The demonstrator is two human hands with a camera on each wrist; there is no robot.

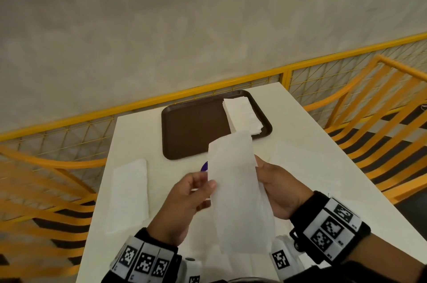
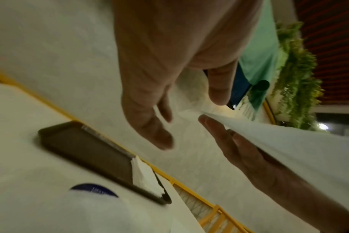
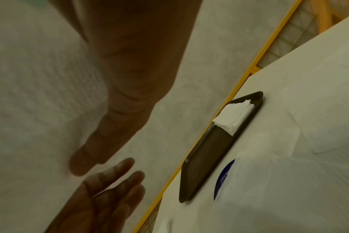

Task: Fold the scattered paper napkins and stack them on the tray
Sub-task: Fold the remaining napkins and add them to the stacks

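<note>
I hold a long white paper napkin [image 1: 235, 190] upright above the white table [image 1: 166, 167]. My left hand [image 1: 191, 192] pinches its left edge, thumb in front and fingers behind. My right hand [image 1: 279, 190] holds the right edge, its fingers behind the sheet. In the left wrist view the napkin [image 2: 299, 149] lies over the right hand's palm [image 2: 249, 157]. In the right wrist view it veils the lens. A brown tray [image 1: 194, 134] sits at the table's far end. A stack of folded napkins [image 1: 242, 116] rests on the tray's right side.
A loose napkin [image 1: 130, 192] lies on the table to the left and another [image 1: 295, 158] to the right. More napkins lie under my wrists. A blue round sticker [image 1: 204, 166] is just in front of the tray. Orange chairs [image 1: 381, 121] flank the table, and a yellow rail [image 1: 138, 107] runs behind it.
</note>
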